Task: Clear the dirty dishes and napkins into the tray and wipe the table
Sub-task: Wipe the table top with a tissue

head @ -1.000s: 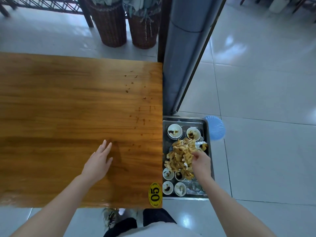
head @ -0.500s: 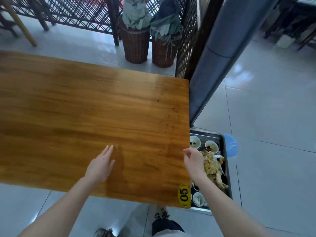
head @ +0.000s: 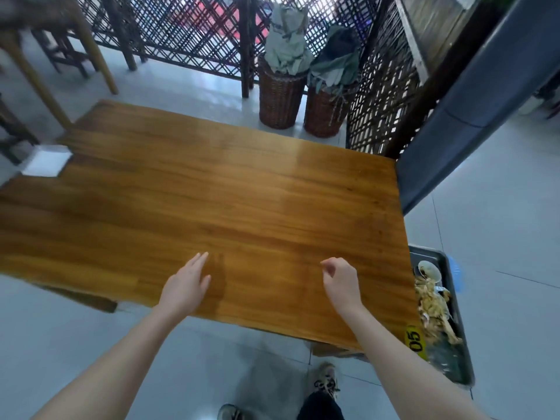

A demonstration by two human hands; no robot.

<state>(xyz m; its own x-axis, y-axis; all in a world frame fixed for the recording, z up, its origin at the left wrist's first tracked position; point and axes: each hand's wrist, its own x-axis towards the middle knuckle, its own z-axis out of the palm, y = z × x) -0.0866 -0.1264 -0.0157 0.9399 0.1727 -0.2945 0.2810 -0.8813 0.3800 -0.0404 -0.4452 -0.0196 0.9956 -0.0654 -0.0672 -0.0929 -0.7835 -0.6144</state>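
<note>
Wood, glossy and planked, now lies under both your hands on the table (head: pixel 242 207). Your right hand (head: pixel 341 280) has come back from the tray (head: pixel 431 252), fingers loosely curled on nothing, while your left hand (head: pixel 188 283) stays flat, fingers straight, on the boards. Down on the floor, right of your right hand, the dark metal tray holds a ragged, flaky heap of scraps (head: pixel 433 304) and a small round bowl (head: pixel 428 269). Clearing looks done; wiping remains, and you hold no cloth. Far left of your left hand sits a white square box (head: pixel 45 160).
</note>
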